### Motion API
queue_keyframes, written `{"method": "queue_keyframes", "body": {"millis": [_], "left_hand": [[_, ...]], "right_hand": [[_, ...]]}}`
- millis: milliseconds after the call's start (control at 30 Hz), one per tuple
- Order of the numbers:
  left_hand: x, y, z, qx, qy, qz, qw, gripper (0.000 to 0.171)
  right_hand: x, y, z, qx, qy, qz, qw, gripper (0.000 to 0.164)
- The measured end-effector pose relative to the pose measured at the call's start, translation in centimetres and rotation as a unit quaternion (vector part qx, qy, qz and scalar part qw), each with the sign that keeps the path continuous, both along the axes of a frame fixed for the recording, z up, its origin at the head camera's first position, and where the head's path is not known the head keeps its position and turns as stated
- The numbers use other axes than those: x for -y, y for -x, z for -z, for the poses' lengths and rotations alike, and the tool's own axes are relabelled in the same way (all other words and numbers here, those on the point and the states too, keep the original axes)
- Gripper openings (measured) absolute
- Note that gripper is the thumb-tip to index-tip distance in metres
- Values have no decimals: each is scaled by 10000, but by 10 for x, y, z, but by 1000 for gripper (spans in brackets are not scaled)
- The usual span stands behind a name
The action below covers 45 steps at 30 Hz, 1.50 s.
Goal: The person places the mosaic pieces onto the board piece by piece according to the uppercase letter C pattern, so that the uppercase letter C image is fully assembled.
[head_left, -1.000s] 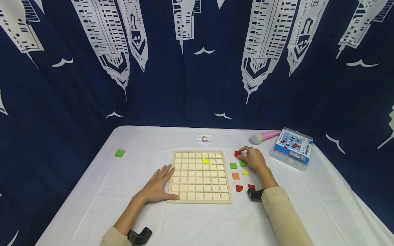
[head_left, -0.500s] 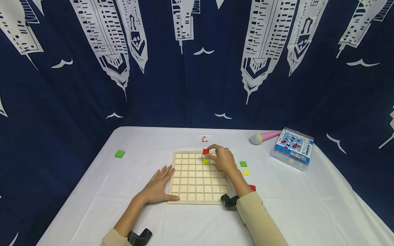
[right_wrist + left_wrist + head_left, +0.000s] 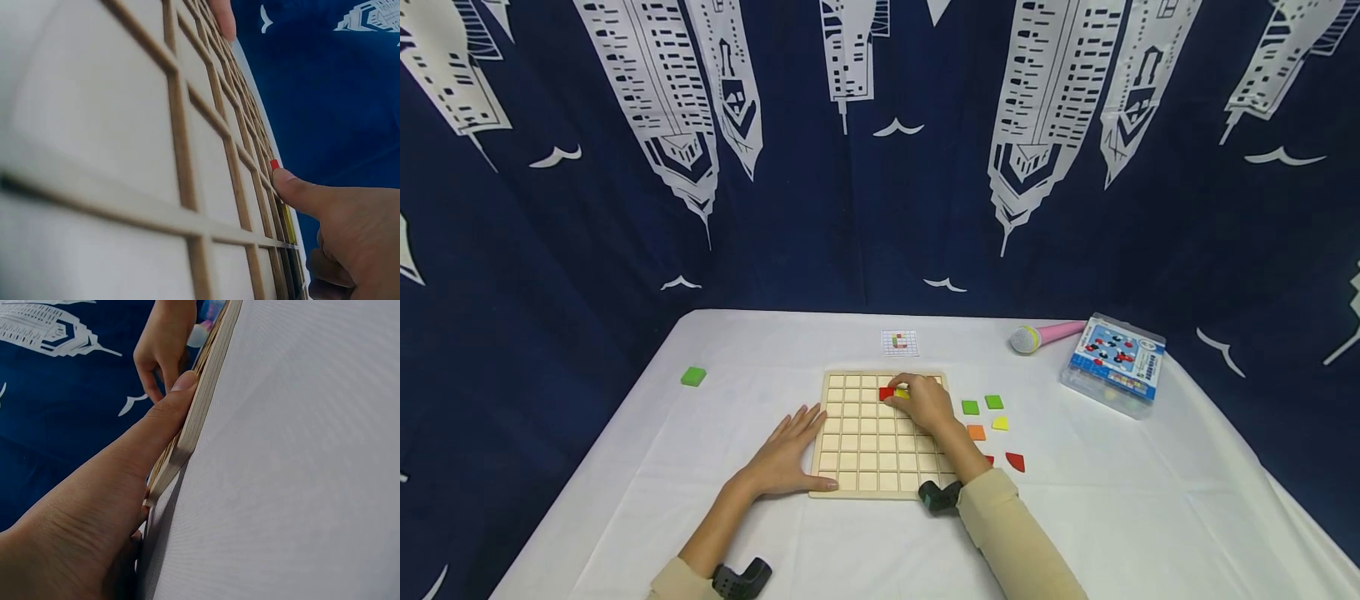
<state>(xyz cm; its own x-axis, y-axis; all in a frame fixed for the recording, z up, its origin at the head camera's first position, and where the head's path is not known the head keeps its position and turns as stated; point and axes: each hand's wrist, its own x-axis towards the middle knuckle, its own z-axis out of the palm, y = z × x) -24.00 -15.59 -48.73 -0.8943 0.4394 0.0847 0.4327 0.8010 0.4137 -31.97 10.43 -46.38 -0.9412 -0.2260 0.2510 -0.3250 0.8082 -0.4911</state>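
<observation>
A square wooden grid board (image 3: 857, 460) lies flat on the table. My left hand (image 3: 784, 457) rests against its left side with straight fingers, the thumb lying on the near-left corner; the left wrist view shows that thumb (image 3: 169, 406) along the edge. At the board's upper part, my right hand (image 3: 927, 405) pinches a small red tile (image 3: 886, 394) by thumb and fingertips. The red tile is at a cell just left of a yellow tile (image 3: 902, 394), partly covered by the fingers. Whether it sits fully down in the cell, I cannot tell.
Several loose tiles lie right of the board, including a green one (image 3: 994, 402), an orange one (image 3: 976, 432) and a red quarter-round (image 3: 1015, 462). A green tile (image 3: 693, 377) lies far left. Behind are a pattern card (image 3: 899, 342), a pink toy microphone (image 3: 1045, 335) and a plastic box (image 3: 1112, 362).
My right hand has lifted the red tile from the loose pieces and carried it left to the board, beside the yellow tile. The left hand has stayed in place.
</observation>
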Motion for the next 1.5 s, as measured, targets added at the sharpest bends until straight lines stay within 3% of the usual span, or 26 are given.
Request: {"method": "queue_keyframes", "body": {"millis": [233,400,533,700,967,1200,1500], "left_hand": [[1,0,3,-43,-52,-10,10000,119],[0,1,5,-3,-10,-29,10000,120],[-1,2,4,-1,20,-78,10000,120],[-2,0,2,36,36,-95,9999,120],[-1,1,3,13,-17,-47,10000,120],[-1,2,3,20,-39,-13,10000,120],[0,2,3,-14,-71,-6,10000,119]], "right_hand": [[0,1,5,26,-26,-61,10000,29],[-16,-5,-1,146,368,-96,9992,36],[-49,-14,-13,40,644,10,9979,36],[-107,-29,-20,-161,521,299,9981,35],[-172,-50,-2,145,392,566,9975,36],[-181,-53,17,291,367,515,9976,35],[-175,-52,14,71,383,502,9980,30]]}}
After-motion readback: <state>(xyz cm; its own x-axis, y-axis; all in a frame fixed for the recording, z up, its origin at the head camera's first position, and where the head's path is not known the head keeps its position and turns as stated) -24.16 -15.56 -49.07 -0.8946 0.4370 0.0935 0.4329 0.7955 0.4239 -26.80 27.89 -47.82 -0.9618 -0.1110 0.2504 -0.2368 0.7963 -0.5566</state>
